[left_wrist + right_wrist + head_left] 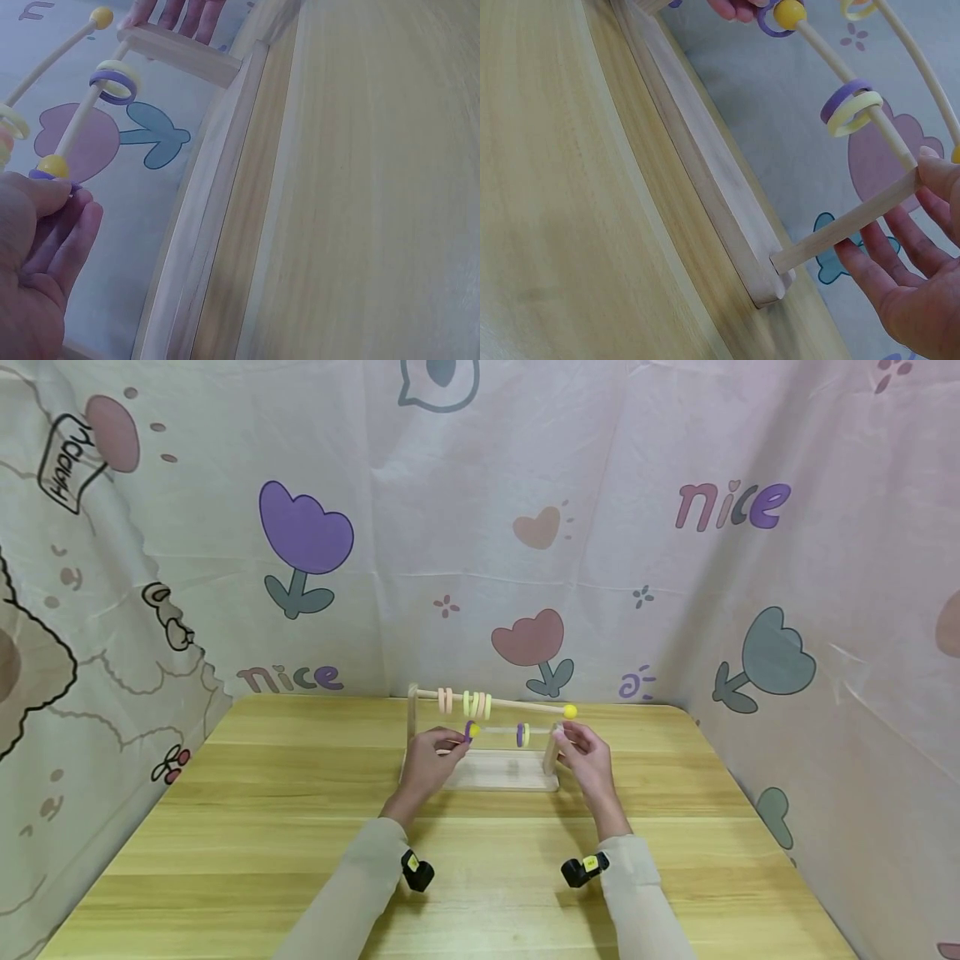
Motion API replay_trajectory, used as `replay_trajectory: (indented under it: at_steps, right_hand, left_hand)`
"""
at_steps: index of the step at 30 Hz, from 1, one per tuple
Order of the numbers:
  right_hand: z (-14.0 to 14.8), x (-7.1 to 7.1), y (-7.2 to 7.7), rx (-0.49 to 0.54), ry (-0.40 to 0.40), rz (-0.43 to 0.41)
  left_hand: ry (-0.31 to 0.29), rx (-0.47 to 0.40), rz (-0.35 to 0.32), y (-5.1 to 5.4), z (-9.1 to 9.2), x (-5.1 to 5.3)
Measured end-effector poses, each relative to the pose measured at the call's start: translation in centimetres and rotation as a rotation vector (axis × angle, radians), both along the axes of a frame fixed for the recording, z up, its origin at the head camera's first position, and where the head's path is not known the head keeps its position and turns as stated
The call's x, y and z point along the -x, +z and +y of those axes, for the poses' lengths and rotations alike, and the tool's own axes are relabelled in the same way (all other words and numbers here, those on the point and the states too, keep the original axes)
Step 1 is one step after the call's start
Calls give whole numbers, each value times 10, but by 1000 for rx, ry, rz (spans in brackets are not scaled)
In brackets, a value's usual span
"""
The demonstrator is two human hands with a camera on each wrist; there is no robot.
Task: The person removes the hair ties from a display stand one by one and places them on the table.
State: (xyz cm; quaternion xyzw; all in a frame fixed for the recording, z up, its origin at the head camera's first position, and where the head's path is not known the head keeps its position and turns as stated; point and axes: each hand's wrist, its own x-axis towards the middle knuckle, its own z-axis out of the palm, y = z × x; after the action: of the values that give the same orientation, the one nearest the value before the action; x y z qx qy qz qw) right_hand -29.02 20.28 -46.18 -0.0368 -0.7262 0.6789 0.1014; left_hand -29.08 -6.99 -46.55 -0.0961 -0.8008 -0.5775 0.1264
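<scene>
At centre frame, a thin purple ring point(468, 732) is pinched by the left hand point(435, 763) at the yellow ball point(52, 166) of a pale wooden rod point(79, 120); rightward, a wooden post point(847, 220) is clasped by the right hand point(588, 760). Ring threading is judged underway; careful alignment is called for.

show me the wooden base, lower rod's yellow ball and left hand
Wooden base point(709, 150): right wrist view, top face
Lower rod's yellow ball point(790, 14): right wrist view, middle
Left hand point(430, 764): head view, back of hand
</scene>
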Motion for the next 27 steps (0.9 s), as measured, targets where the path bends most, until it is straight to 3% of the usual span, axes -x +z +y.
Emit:
replay_trajectory:
  at_steps: [11,18,27]
  right_hand:
    - [1,-1,-1,-11,6,6]
    - [1,0,0,-4,10,-4]
    - [1,0,0,7,12,-12]
  left_hand:
    - [8,9,23,7,-5,-6]
    - [14,4,-2,5,-11,-8]
    - [-14,35,34,4,-17,-12]
